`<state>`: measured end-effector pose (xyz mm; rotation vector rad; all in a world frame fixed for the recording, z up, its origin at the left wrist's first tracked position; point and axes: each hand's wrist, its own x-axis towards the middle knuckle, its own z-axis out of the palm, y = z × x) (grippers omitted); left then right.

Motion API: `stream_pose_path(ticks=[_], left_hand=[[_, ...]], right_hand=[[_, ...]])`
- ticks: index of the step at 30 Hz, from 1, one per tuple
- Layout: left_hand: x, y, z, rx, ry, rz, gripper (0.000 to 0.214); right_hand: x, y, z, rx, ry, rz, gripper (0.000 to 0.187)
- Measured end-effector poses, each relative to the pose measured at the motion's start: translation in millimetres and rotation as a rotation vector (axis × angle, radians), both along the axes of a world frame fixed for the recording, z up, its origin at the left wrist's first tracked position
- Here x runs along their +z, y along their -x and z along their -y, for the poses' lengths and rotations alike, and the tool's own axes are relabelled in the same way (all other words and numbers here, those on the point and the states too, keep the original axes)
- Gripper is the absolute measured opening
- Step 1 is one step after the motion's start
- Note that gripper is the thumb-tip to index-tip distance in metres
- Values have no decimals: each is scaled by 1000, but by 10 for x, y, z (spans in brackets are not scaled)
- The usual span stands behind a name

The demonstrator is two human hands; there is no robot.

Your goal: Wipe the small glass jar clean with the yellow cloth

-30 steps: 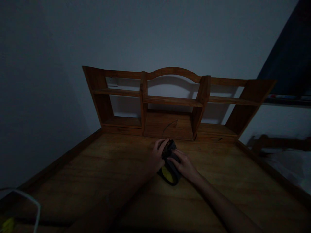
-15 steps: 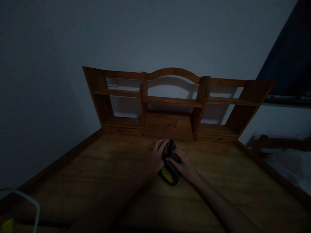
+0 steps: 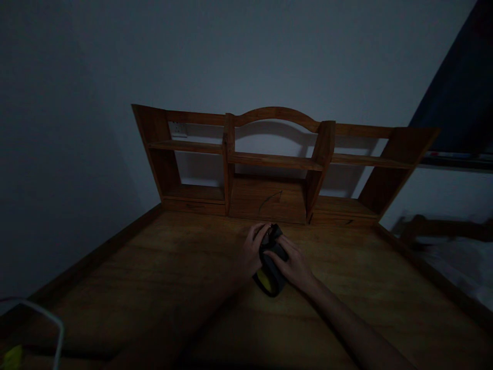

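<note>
Between my hands is a dark grey and black item with a yellow panel (image 3: 276, 275), resting low over the wooden desk; the dim light hides its exact kind. Its yellow oval part, edged in black, faces toward me at the lower end. My left hand (image 3: 252, 252) curls round its upper left side, fingers bent over the top. On the right side, my right hand (image 3: 295, 262) grips it with the thumb across the near face and the fingers behind. A small glossy dark piece (image 3: 270, 232) shows between the fingertips at the top.
A wooden shelf unit (image 3: 275, 162) stands along the desk's (image 3: 173, 257) back edge against the wall. A white cable (image 3: 46, 316) loops at the lower left, near a yellow object (image 3: 13, 357). Raised wooden edges border both sides. A dark curtain (image 3: 454, 87) hangs right.
Both hands stay on the dark item, which shifts very slightly toward me. The fingers barely move, and the view shifts a little.
</note>
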<state>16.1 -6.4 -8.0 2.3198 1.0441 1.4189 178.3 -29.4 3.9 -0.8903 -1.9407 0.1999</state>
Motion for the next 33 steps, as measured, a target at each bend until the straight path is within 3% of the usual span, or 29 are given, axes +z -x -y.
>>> stream_pose_path(ticks=[10,24,33], left_hand=[[16,-4,-3,32,-10,33,68],[43,6,9,41,31,44,71],[113,40,36,84,36,62,79]], right_hand=[[71,-29,52,50,59,9,21],[0,-36,0,23,2,2,24],[20,-75,-20,79,38,3,24]])
